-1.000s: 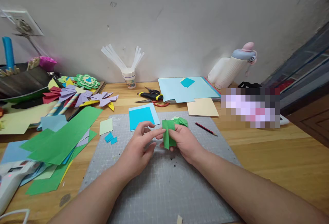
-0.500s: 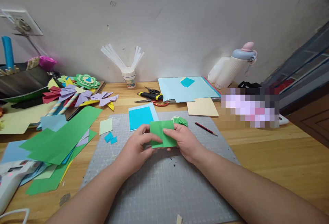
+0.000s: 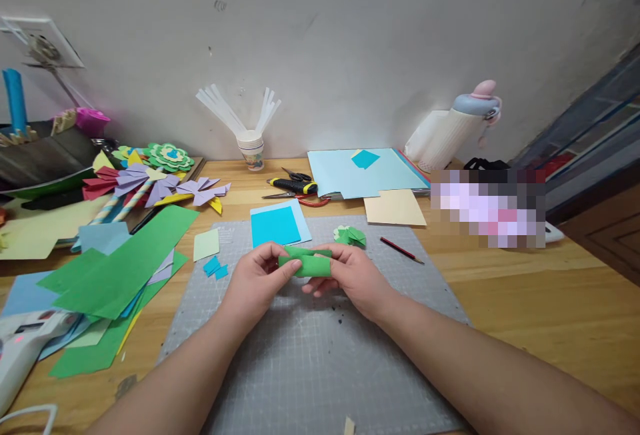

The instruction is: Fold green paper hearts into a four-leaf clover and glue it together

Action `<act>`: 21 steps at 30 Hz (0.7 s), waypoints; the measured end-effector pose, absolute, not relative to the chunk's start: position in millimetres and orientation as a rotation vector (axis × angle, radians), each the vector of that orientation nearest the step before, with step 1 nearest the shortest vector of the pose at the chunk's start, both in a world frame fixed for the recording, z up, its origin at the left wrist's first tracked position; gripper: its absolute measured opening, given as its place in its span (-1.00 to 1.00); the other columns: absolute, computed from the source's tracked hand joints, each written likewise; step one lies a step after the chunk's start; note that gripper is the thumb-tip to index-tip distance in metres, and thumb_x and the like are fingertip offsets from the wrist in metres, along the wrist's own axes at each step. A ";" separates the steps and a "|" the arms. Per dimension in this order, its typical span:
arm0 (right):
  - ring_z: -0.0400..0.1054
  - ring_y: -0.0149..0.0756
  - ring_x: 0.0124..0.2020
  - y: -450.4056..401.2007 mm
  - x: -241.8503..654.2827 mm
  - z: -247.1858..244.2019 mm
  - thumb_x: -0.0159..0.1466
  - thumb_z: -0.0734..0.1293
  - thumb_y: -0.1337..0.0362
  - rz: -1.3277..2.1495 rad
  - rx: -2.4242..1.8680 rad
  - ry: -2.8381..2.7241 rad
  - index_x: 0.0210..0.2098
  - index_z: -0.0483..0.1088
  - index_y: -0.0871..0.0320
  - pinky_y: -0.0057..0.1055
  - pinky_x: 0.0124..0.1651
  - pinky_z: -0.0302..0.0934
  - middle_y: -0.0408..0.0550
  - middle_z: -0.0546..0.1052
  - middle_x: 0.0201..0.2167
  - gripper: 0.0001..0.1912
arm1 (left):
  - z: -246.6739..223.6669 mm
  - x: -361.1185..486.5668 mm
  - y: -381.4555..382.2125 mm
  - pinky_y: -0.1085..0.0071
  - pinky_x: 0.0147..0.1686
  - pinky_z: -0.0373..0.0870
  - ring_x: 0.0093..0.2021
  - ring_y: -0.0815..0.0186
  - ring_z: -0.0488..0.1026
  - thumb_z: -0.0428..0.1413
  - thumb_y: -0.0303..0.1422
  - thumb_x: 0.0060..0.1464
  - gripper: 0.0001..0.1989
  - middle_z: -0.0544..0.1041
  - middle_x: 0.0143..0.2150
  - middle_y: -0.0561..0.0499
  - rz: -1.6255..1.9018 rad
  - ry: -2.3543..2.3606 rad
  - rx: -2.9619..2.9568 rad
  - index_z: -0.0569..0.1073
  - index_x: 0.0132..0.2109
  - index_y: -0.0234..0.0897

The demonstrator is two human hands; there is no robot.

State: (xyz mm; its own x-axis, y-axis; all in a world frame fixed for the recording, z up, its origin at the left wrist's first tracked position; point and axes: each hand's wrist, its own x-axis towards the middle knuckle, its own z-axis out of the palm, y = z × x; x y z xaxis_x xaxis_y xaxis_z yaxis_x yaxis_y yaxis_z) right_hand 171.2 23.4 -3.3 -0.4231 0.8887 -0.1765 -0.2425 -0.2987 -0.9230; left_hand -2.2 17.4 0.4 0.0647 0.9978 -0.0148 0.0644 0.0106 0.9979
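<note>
A small green paper [image 3: 314,266] is bent over on itself above the grey cutting mat [image 3: 300,368]. My left hand [image 3: 260,280] pinches its left end, thumb on the near face. At the right end my right hand [image 3: 356,280] grips it, with some fingers curled underneath. Just behind the hands lie blue paper squares [image 3: 275,225]. A green paper shape [image 3: 349,236] rests on the mat behind my right hand, and a dark red pencil [image 3: 401,250] lies to the right.
Green sheets [image 3: 125,268] and a white glue gun [image 3: 30,335] lie at the left. Paper flowers [image 3: 150,182], a paper cup [image 3: 251,150] with white strips, scissors and pliers [image 3: 295,186], light blue sheets [image 3: 340,172] and a bottle [image 3: 453,132] stand or lie farther back.
The green paper was held up nearly flat and now is bent over. Both hands have shifted slightly left, and the green shape behind them shows more fully.
</note>
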 end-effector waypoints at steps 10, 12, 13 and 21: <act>0.52 -0.31 -0.38 20.1 167.4 -3.8 0.07 0.44 0.12 1.840 -0.934 -1.167 -0.23 0.44 0.20 -0.41 -0.31 0.39 -0.07 0.57 -0.38 -0.65 | -5.0 -5.5 15.4 0.47 -0.47 0.16 -0.48 0.40 0.26 0.20 -0.25 -0.07 -0.78 0.35 -0.53 0.13 1.136 1.399 1.467 0.35 -0.46 -0.27; 0.52 -0.30 -0.38 20.3 166.4 -4.9 0.07 0.43 0.11 1.847 -0.958 -1.158 -0.26 0.45 0.21 -0.39 -0.31 0.39 -0.07 0.57 -0.39 -0.67 | -4.6 -6.0 14.3 0.47 -0.47 0.16 -0.49 0.40 0.27 0.20 -0.24 -0.08 -0.78 0.37 -0.53 0.12 1.117 1.454 1.494 0.36 -0.47 -0.27; 0.52 -0.30 -0.38 20.3 166.1 -5.3 0.07 0.43 0.10 1.850 -0.970 -1.150 -0.27 0.46 0.21 -0.39 -0.31 0.39 -0.07 0.57 -0.40 -0.67 | -4.0 -5.8 14.0 0.47 -0.48 0.15 -0.49 0.40 0.27 0.20 -0.24 -0.08 -0.78 0.37 -0.53 0.12 1.116 1.474 1.501 0.36 -0.47 -0.27; 0.52 -0.32 -0.41 20.2 166.8 -4.5 0.08 0.41 0.09 1.807 -0.986 -1.150 -0.28 0.46 0.22 -0.43 -0.35 0.40 -0.07 0.58 -0.42 -0.67 | 3.7 0.1 16.3 0.50 -0.47 0.26 -0.50 0.42 0.34 0.25 -0.27 -0.13 -0.58 0.40 -0.50 0.16 1.152 1.228 1.161 0.36 -0.10 -0.25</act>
